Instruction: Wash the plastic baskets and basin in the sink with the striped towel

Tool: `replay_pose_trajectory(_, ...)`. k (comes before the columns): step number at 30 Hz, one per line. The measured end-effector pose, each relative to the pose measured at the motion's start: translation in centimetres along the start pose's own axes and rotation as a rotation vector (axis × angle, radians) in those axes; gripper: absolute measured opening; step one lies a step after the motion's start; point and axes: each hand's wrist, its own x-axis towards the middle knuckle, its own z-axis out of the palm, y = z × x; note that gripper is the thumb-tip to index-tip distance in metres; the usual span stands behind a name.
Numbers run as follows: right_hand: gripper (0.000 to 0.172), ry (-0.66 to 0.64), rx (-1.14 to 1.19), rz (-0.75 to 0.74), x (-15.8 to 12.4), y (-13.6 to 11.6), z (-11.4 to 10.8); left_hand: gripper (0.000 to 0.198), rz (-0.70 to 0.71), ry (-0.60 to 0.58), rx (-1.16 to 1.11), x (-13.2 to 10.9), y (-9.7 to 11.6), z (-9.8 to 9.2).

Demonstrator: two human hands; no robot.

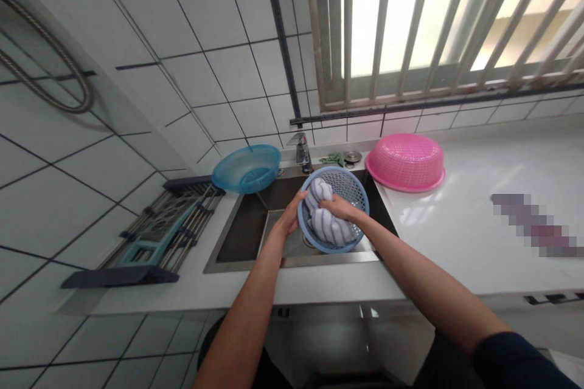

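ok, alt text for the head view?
A person's left hand is at the rim of a light-blue basket over a sink, the right hand on striped cloth inside. A blue basin and upturned pink basket sit nearby.

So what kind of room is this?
Probably a kitchen: there's a rectangular metal sink with a shiny silver tap, a long white countertop, and an upside-down pink plastic basket.

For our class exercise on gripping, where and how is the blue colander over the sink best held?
Probably by the rim of the colander, from left and right: its round edge encircles the striped cloth bunched inside. The left hand is at its left.
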Motion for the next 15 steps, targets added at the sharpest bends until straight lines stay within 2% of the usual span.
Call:
replay_pose_trajectory(2,0.026,-0.117,-0.053,0.002,-0.2,-0.1,0.4,0.048,-0.014,0.034,0.006,0.1,-0.1,-0.2)
replay_pose_trajectory(4,0.022,-0.178,-0.1,0.043,-0.2,-0.1,0.4,0.043,-0.016,0.062,0.009,0.1,-0.1,-0.3)
replay_pose_trajectory(8,0.014,-0.178,-0.142,0.185,-0.1,0.1,-0.7,0.043,-0.02,0.043,-0.018,0.1,0.1,0.0)
replay_pose_trajectory(11,0.02,-0.03,-0.095,0.233,0.2,0.2,-1.7,0.047,-0.008,0.033,-0.043,-0.1,0.5,0.3)
replay_pose_trajectory(15,0.036,0.253,0.037,0.14,0.7,0.4,-2.4,0.055,-0.012,-0.015,-0.051,-0.4,1.0,0.2)
